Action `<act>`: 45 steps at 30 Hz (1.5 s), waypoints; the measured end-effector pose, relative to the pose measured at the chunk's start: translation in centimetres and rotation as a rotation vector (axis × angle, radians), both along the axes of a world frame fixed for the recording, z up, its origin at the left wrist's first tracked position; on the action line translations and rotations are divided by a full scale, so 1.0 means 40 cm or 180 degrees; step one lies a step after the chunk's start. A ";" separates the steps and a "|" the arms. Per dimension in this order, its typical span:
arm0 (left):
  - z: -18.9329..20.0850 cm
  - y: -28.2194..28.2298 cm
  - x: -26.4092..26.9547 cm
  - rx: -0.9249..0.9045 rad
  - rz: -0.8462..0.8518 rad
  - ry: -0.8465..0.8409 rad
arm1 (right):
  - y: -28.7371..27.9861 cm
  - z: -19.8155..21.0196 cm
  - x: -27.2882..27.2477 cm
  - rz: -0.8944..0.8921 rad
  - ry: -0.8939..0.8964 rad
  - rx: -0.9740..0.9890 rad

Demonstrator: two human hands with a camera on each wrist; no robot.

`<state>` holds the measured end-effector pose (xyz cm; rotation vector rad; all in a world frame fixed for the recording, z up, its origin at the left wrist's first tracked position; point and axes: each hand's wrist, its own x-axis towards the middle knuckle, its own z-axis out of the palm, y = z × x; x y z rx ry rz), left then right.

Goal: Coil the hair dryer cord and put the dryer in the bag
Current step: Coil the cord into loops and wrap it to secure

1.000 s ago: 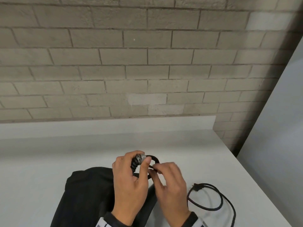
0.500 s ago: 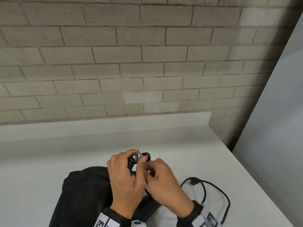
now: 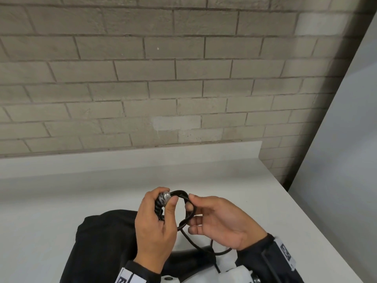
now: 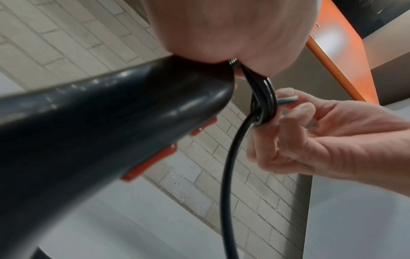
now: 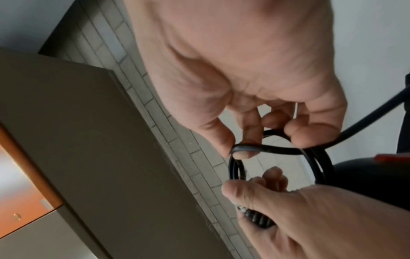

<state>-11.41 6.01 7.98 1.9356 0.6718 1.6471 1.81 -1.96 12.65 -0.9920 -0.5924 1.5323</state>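
Above the black bag (image 3: 106, 242), my left hand (image 3: 166, 198) grips the ribbed end of the hair dryer's handle together with several small loops of the black cord (image 3: 184, 203). The dryer (image 4: 88, 122) is black with orange-red buttons and hangs below that hand; the head view hides it. My right hand (image 3: 190, 203) pinches the far side of the coil (image 5: 310, 157) between thumb and forefinger. The loose cord (image 3: 204, 250) trails down from the coil toward my body.
The bag lies on a white table (image 3: 61, 201) whose right edge (image 3: 306, 221) runs diagonally close to my right arm. A brick wall (image 3: 183, 88) stands behind the table's raised back lip. A pale panel (image 3: 342, 160) fills the right side.
The slack cord that lay looped on the table at the right has been drawn in toward my hands. My right hand has shifted round to the coil's far side.
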 end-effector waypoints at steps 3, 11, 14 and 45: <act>-0.004 -0.002 0.002 0.0019 -0.0089 0.0051 | -0.007 -0.005 0.010 0.0060 -0.0087 0.0039; -0.004 0.013 0.005 0.0086 0.0000 0.0177 | -0.053 -0.039 -0.022 -0.0617 -0.2196 0.0609; -0.003 0.015 0.009 0.0147 0.0001 0.0231 | -0.057 -0.048 -0.028 -0.0751 -0.2353 0.0532; -0.007 0.043 0.003 -0.0058 0.0113 0.0081 | -0.151 -0.190 -0.033 -0.1781 0.0097 0.1165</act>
